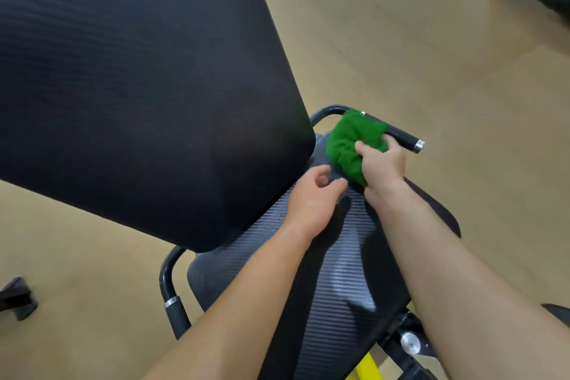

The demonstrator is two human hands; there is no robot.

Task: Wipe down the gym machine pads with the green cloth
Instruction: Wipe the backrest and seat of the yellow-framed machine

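Green cloth (351,142) bunched in my right hand (381,163), fingers closed round it, pressed on seat pad (345,256) far end, beside handle bar (401,134). Left hand (311,200) loosely open, empty, resting on pad alongside. Risk: bunched cloth wipes narrow strip, snags on bar; back pad (138,77) overhang blocks reach.

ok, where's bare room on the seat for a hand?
Free: near half of the seat pad, between the forearms. Crowded: far end, where the left hand, right hand and cloth bunch under the back pad.

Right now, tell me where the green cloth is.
The green cloth is bunched in the right hand, right of centre, against the side handle beside the seat pad.
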